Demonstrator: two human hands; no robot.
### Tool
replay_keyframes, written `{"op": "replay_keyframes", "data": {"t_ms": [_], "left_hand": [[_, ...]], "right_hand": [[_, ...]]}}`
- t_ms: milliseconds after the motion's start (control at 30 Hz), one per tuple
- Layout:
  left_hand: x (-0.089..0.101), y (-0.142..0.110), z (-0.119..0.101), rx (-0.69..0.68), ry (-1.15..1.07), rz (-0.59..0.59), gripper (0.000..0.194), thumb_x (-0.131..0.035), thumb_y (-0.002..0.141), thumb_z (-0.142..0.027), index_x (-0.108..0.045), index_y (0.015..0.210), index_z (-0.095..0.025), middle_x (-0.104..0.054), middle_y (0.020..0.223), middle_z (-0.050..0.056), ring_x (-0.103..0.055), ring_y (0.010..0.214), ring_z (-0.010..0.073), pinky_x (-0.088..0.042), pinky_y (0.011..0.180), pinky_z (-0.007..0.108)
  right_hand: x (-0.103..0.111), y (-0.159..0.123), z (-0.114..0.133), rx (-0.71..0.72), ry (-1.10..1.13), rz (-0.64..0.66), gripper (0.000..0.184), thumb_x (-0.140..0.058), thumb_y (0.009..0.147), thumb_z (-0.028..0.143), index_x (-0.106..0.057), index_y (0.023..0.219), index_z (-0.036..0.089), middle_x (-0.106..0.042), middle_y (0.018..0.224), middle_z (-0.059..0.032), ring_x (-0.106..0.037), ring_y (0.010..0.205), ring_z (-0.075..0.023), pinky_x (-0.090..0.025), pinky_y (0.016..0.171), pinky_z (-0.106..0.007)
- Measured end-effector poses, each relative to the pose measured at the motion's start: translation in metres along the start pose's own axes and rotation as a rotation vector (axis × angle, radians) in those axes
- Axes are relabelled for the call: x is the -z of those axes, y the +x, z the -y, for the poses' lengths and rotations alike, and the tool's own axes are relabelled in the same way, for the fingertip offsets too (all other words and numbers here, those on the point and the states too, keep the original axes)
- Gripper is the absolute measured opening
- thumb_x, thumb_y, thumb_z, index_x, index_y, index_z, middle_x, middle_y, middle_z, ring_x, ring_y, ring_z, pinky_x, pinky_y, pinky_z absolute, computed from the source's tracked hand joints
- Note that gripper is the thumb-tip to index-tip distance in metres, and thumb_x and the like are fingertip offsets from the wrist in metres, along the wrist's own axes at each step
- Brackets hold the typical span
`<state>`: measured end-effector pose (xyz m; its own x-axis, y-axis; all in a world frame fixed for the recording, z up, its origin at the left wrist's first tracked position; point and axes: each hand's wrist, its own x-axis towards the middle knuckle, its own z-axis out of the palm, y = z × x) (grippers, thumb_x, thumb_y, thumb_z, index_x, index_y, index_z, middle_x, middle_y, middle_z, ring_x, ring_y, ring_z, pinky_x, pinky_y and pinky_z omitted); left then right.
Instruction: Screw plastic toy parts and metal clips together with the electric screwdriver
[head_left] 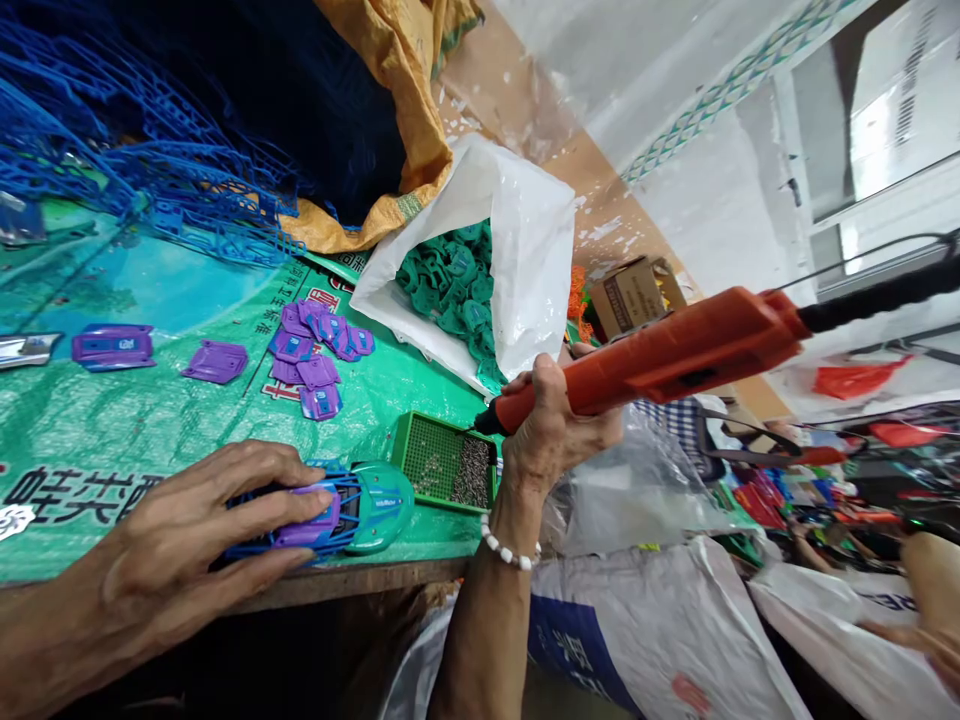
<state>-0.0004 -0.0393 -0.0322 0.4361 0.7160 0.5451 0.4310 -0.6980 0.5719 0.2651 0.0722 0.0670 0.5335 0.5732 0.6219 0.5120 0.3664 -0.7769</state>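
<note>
My left hand point(217, 520) is closed over a toy car point(382, 505) at the table's front edge. The car has a teal front, a purple panel and a blue lattice frame; its rear is under my palm. My right hand point(551, 430) grips an orange electric screwdriver point(652, 350), whose black cable runs off to the right. The screwdriver's black nose points left, with its tip over a green mesh basket point(409, 450). Small dark screws point(472, 472) are heaped in the basket's right half, and a few lie scattered in its left half.
Purple panels point(307, 345) lie in a loose pile on the green sheet point(187, 410). Behind the basket, a white sack point(532, 240) holds teal parts point(454, 285). Blue lattice frames point(150, 150) crowd the back left beside an orange sack point(420, 120). Another person's arm point(930, 570) shows at far right.
</note>
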Motion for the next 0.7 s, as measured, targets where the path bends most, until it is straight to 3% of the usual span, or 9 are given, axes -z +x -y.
{"op": "replay_keyframes", "data": {"t_ms": [233,333,433,533,600,700], "left_hand": [[0.003,0.007,-0.007,-0.007,0.015,-0.062,0.035,-0.058,0.098,-0.019,-0.065,0.131,-0.032,-0.073,0.121,-0.001,-0.066,0.114,0.0161,-0.057,0.099,0.025],[0.002,0.005,-0.004,-0.048,0.067,-0.030,0.042,-0.068,0.093,-0.025,-0.064,0.134,-0.030,-0.073,0.123,0.003,-0.065,0.119,0.0208,-0.058,0.099,0.029],[-0.004,-0.001,-0.001,-0.056,0.104,0.002,0.051,-0.071,0.091,-0.028,-0.060,0.140,-0.030,-0.067,0.134,0.007,-0.057,0.133,0.0287,-0.056,0.105,0.039],[-0.010,-0.005,-0.004,0.062,0.091,0.039,0.052,-0.064,0.093,-0.021,-0.056,0.143,-0.034,-0.057,0.146,0.009,-0.055,0.135,0.0299,-0.054,0.105,0.042],[-0.013,-0.003,-0.008,0.084,0.083,0.052,0.051,-0.063,0.094,-0.020,-0.055,0.143,-0.033,-0.058,0.144,0.010,-0.059,0.129,0.0279,-0.054,0.103,0.041],[-0.011,0.002,-0.013,0.033,0.069,-0.030,0.044,-0.063,0.095,-0.022,-0.057,0.139,-0.029,-0.066,0.131,0.009,-0.064,0.117,0.0260,-0.054,0.099,0.042]], "right_hand": [[0.000,0.001,0.004,-0.015,0.009,-0.004,0.048,-0.074,0.073,0.041,-0.058,0.113,0.018,-0.060,0.071,0.0049,-0.061,0.047,-0.0158,-0.056,0.051,-0.035],[0.002,0.002,0.013,-0.003,0.011,-0.019,0.045,-0.074,0.073,0.039,-0.060,0.111,0.018,-0.061,0.070,0.0050,-0.061,0.046,-0.0160,-0.055,0.050,-0.035],[0.003,0.003,0.027,0.015,0.053,-0.018,0.039,-0.074,0.075,0.036,-0.061,0.107,0.019,-0.059,0.064,0.0075,-0.060,0.045,-0.0161,-0.053,0.049,-0.034],[0.005,0.001,0.044,0.017,0.152,0.015,0.031,-0.072,0.078,0.033,-0.061,0.104,0.021,-0.055,0.060,0.0098,-0.057,0.044,-0.0152,-0.050,0.044,-0.031],[0.006,-0.003,0.057,0.001,0.236,0.032,0.028,-0.073,0.077,0.029,-0.063,0.102,0.022,-0.055,0.060,0.0093,-0.056,0.043,-0.0147,-0.047,0.042,-0.030],[0.007,-0.012,0.080,-0.028,0.346,0.055,0.024,-0.074,0.076,0.019,-0.067,0.098,0.022,-0.056,0.061,0.0076,-0.052,0.043,-0.0131,-0.045,0.042,-0.029]]}}
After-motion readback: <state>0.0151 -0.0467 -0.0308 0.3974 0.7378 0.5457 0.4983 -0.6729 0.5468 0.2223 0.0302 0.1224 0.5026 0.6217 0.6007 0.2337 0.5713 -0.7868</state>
